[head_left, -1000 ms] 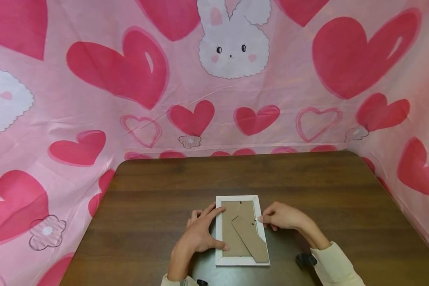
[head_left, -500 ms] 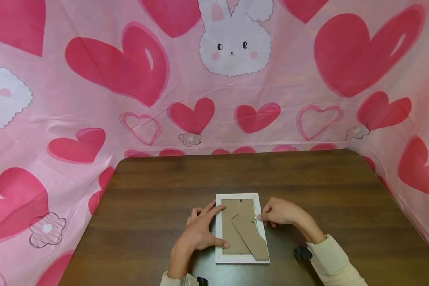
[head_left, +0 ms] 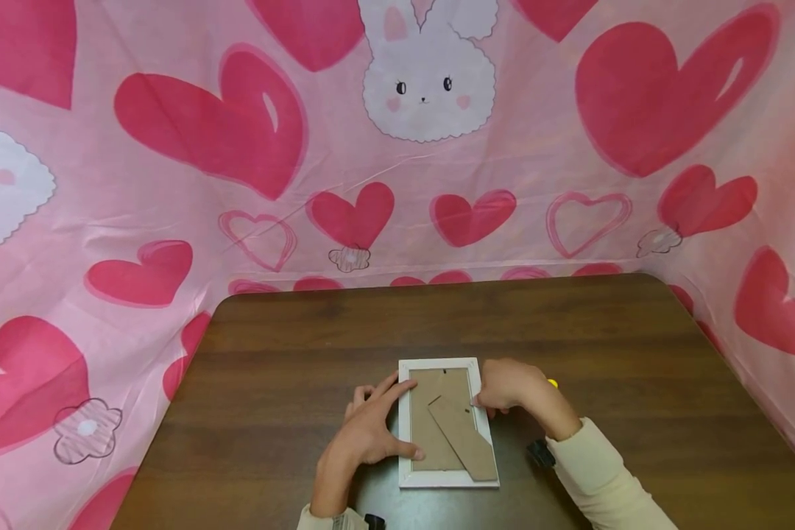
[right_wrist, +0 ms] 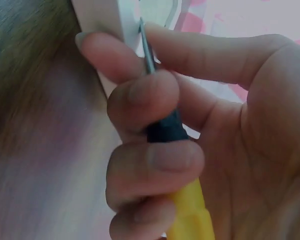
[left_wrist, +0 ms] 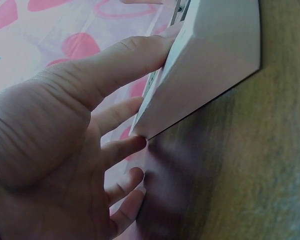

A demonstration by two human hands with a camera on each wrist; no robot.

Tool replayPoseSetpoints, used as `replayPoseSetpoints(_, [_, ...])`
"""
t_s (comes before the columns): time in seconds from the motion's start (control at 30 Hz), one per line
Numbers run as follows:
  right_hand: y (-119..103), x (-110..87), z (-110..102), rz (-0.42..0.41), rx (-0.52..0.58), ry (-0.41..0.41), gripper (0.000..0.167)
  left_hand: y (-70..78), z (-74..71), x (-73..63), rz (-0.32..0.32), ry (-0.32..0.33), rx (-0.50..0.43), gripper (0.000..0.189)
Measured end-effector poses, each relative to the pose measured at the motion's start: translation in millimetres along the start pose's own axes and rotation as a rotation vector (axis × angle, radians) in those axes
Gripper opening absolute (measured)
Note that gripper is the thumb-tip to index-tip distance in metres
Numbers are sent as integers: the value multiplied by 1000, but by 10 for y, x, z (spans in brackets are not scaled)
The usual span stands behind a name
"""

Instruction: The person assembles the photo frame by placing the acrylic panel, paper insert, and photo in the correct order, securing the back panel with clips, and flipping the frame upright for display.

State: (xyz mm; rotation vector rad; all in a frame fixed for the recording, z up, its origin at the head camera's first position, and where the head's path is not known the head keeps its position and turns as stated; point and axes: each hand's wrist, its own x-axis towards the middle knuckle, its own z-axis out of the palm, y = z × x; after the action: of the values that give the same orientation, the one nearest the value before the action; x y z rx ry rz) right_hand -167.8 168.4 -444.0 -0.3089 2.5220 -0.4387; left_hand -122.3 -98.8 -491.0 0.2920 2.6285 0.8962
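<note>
A white picture frame (head_left: 440,480) lies face down on the table, showing its brown backing board (head_left: 427,445) and easel leg (head_left: 460,438). My left hand (head_left: 366,433) presses on its left side; the index fingertip rests on the upper left border and the thumb reaches over the lower left onto the backing. At the frame's right edge, my right hand (head_left: 511,384) grips a screwdriver (right_wrist: 191,212) with a yellow and black handle. Its thin metal shaft points at the frame's inner edge in the right wrist view; whether the tip touches a fastener is hard to tell.
The dark wooden table (head_left: 305,331) extends around the frame on all sides. Behind it hangs a pink cloth (head_left: 411,169) printed with hearts and rabbits. Small dark tabs (head_left: 467,411) sit on the backing board.
My right hand has turned over at the frame's right edge, its wrist shifting slightly left, and a yellow handle end now shows behind it. The left hand and the frame stay put.
</note>
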Motion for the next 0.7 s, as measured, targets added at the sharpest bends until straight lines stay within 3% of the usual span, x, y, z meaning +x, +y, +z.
replayPoseSetpoints(0.3, [-232,-37,21,121,-104,44,15,7,-5,2,-11,9,-5,107])
replayPoseSetpoints(0.4, [-252,-38,37,115,-117,53,17,3,-5,-7,-14,7,-5,107])
replayPoseSetpoints(0.57, [-44,-41,73,-29,22,49,28,-9,6,-14,-8,3,3,108])
replayPoseSetpoints(0.7, [145,-42,76,-139,165,-22,39,-4,3,-2,0,5,7,109])
